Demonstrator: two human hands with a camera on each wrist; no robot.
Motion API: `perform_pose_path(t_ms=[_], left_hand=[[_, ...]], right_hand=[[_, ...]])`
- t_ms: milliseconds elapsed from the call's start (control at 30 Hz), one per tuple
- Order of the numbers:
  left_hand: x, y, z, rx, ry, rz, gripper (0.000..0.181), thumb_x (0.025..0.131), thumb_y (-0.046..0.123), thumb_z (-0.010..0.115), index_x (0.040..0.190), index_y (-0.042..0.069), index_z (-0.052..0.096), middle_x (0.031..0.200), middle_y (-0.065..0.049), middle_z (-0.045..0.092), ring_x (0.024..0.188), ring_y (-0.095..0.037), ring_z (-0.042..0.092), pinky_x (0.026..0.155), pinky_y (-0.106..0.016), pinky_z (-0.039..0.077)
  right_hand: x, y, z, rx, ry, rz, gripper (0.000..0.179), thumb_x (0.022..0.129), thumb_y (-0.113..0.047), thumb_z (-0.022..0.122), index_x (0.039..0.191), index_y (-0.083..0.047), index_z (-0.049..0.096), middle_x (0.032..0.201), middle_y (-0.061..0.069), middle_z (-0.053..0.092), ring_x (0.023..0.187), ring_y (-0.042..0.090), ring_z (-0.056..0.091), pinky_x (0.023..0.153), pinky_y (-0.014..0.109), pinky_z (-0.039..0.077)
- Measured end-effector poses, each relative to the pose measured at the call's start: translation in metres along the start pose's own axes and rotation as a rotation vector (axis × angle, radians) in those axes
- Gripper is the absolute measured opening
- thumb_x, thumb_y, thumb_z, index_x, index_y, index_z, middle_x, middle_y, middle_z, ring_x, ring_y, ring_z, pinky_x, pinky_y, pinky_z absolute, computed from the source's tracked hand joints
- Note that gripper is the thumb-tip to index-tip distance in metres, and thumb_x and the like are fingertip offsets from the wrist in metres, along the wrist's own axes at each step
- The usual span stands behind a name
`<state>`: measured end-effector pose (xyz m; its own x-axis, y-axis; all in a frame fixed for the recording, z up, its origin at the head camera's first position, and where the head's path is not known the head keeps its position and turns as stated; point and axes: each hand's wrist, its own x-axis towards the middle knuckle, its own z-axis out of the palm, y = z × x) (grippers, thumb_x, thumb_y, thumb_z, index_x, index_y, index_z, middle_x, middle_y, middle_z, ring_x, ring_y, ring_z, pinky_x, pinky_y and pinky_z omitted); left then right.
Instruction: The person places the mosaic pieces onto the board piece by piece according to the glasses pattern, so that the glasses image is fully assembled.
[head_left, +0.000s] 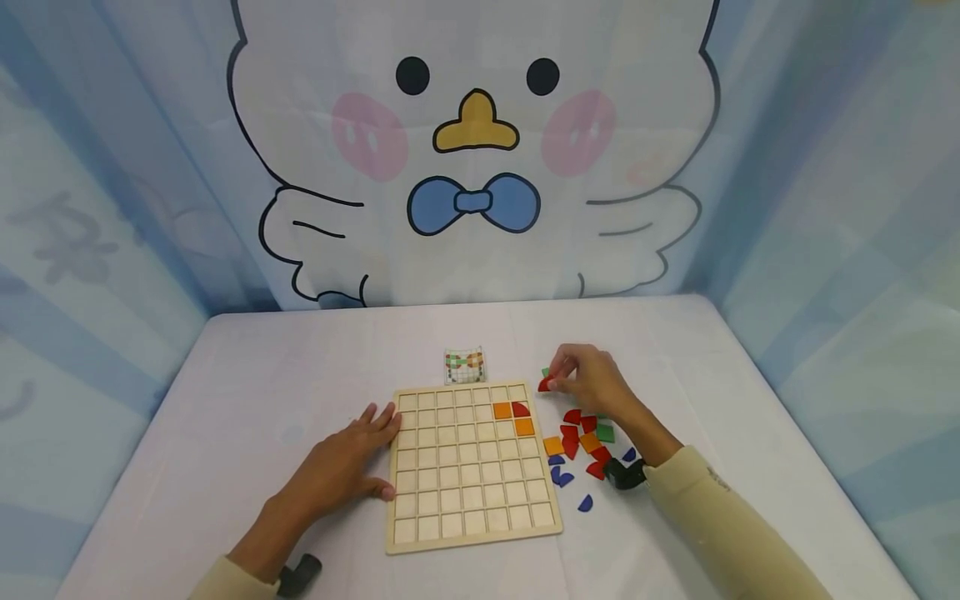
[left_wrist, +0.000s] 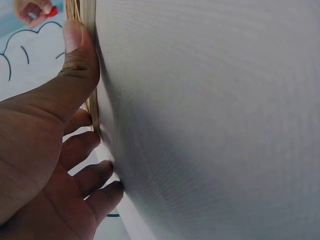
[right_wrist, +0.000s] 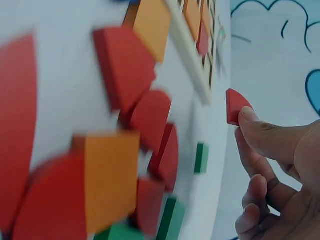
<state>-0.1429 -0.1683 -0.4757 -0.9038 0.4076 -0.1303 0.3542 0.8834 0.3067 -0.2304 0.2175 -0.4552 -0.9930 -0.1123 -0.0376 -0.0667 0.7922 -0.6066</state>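
Right hand: the right hand [head_left: 592,379] is pinching one red piece [right_wrist: 236,106] between thumb and forefinger; its other fingers are curling loosely toward the palm.
Held red piece: it is showing a quarter-round shape; it is hanging above the cloth [head_left: 750,467], beside the board's back right corner, and a small green piece [right_wrist: 201,158] is lying near.
Left hand: the left hand [head_left: 337,467] is spreading open and gripping nothing; its thumb and forefinger are touching the board's left edge, while the other fingers are resting by the cloth.
Board: the gridded board [head_left: 465,478] is lying flat in front of the person; a red quarter [head_left: 520,409] is filling its back right corner cell; one orange square [head_left: 502,410] is sitting just left of that, another [head_left: 524,427] just nearer the person.
Loose pieces: red pieces [head_left: 572,415] are clustering right of the board, with orange pieces [head_left: 553,446] and a green square [head_left: 604,433] lying among or beside them; blue pieces [head_left: 586,502] are scattering nearer the person.
Card: a patterned card [head_left: 465,365] is lying just behind the board.
Curtain: a cartoon with a blue bow tie [head_left: 472,202] is facing the person.
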Motion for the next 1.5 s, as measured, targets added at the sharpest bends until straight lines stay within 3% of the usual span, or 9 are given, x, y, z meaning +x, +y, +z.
perform_pose_path(t_ms=[233,467,833,1033,1200,1500], left_hand=[[0.002,-0.001,0.001,-0.005,0.001,0.004,0.111,0.072,0.045,0.092,0.164,0.010,0.040,0.172,-0.011,0.034,0.160,-0.041,0.033,0.117,-0.064,0.045],[0.002,-0.002,0.001,0.004,0.003,0.005,0.111,0.072,0.046,0.092,0.164,0.010,0.041,0.172,-0.011,0.034,0.160,-0.041,0.033,0.117,-0.065,0.045],[0.003,-0.001,0.001,-0.017,-0.009,0.002,0.110,0.073,0.045,0.092,0.164,0.011,0.041,0.172,-0.010,0.033,0.160,-0.041,0.032,0.117,-0.065,0.045],[0.002,-0.001,0.001,-0.006,-0.009,-0.002,0.111,0.072,0.045,0.092,0.164,0.011,0.040,0.173,-0.010,0.033,0.160,-0.041,0.032,0.117,-0.065,0.044],[0.001,-0.001,0.000,-0.002,-0.003,0.001,0.111,0.072,0.046,0.092,0.164,0.011,0.041,0.172,-0.010,0.034,0.159,-0.041,0.034,0.116,-0.065,0.045],[0.002,-0.001,-0.001,0.009,0.000,0.001,0.111,0.072,0.047,0.092,0.163,0.011,0.041,0.172,-0.010,0.035,0.159,-0.041,0.035,0.116,-0.065,0.046]], right_hand=[[-0.005,-0.025,0.018,0.022,-0.051,-0.103,0.011,0.095,-0.015,0.082,0.096,-0.020,0.072,0.090,0.001,0.071,0.078,0.020,0.057,0.065,0.028,0.051],[-0.005,-0.040,0.041,0.109,-0.122,-0.148,0.015,0.092,-0.016,0.085,0.090,-0.022,0.072,0.085,-0.003,0.069,0.075,0.018,0.058,0.063,0.030,0.049],[-0.005,-0.050,0.064,0.078,-0.092,-0.192,0.015,0.089,-0.015,0.087,0.086,-0.021,0.074,0.076,-0.007,0.067,0.074,0.012,0.059,0.070,0.031,0.049],[-0.006,-0.054,0.065,0.033,-0.092,-0.216,0.017,0.088,-0.013,0.087,0.080,-0.021,0.076,0.074,-0.009,0.068,0.075,0.010,0.060,0.073,0.031,0.049],[-0.007,-0.053,0.063,0.070,-0.106,-0.191,0.011,0.090,-0.014,0.087,0.086,-0.021,0.078,0.078,-0.009,0.070,0.078,0.010,0.061,0.073,0.031,0.051],[-0.012,-0.041,0.035,0.070,-0.061,-0.118,0.007,0.095,-0.013,0.081,0.100,-0.017,0.080,0.086,-0.004,0.070,0.080,0.017,0.057,0.071,0.031,0.048]])
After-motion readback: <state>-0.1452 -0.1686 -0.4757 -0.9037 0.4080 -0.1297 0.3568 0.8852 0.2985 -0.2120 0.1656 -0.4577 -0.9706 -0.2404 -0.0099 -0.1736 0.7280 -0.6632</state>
